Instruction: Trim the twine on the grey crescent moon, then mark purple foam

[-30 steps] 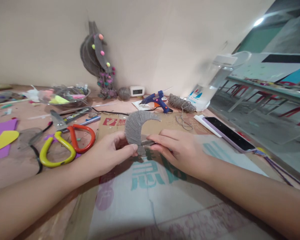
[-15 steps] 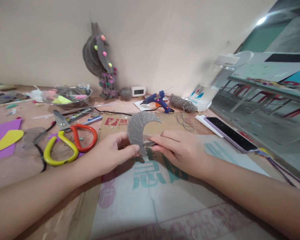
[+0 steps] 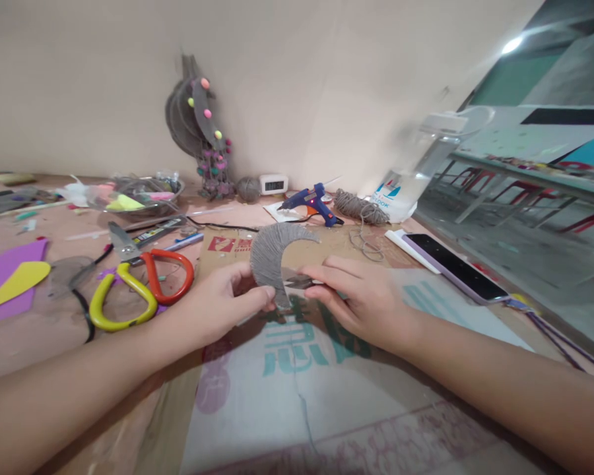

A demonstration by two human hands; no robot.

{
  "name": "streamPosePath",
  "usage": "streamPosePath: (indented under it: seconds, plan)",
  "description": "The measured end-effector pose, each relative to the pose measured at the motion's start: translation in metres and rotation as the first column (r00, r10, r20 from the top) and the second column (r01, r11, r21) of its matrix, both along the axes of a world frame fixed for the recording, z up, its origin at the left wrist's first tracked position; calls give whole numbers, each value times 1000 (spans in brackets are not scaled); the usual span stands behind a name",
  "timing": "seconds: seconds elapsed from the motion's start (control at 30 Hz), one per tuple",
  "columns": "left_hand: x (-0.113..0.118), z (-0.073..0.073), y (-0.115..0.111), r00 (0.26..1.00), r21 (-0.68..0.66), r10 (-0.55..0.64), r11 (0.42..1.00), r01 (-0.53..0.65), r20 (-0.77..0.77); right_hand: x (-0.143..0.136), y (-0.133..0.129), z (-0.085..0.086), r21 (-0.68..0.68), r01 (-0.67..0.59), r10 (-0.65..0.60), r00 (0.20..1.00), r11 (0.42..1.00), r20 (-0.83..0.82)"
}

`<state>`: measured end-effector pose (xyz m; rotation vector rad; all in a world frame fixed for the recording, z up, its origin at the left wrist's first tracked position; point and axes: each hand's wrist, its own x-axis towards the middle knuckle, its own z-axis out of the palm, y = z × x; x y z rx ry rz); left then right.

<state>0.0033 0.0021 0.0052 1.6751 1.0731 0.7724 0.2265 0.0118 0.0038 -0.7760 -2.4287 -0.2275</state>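
My left hand pinches the lower end of a crescent wrapped in grey yarn, thumb in front and fingers behind. The crescent stands upright, its upper tip curving to the right. In my right hand, thumb and fingers close on a small dark grey, pointed bundle, perhaps folded yarn. Its tip reaches the crescent's inner edge; whether a strand joins them cannot be made out. Both hands are above a printed cardboard sheet.
Scissors with red and yellow handles lie left, near purple foam. Behind are a bowl of scraps, a hanging ornament, a small clock, a blue glue gun and yarn. A water bottle and phone are right.
My right hand has shifted slightly right, and more of the dark grey bundle shows between it and the crescent. My left hand keeps its hold. The view has tilted slightly.
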Motion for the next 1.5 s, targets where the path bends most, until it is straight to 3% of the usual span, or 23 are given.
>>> streamPosePath:
  seconds: [0.97,1.17,1.27,1.4,1.5]
  plan:
    - [0,-2,-1,997,-83,-60,994,65,57,-2,2,-2,-85,-33,35,999,996,20]
    - [-1,-3,0,998,-76,-46,996,49,43,-1,0,-1,-246,38,-70,990,968,-125]
    - [-1,-2,0,999,-59,-46,997,47,24,-4,-3,-1,-392,22,-106,975,920,-194]
    - [-2,-4,-1,996,-14,-70,998,69,-64,-16,-6,2,-670,-11,-204,949,743,-242]
    - [-1,-5,-3,979,70,-87,992,101,-183,-23,-8,3,-759,-51,-222,941,649,-254]
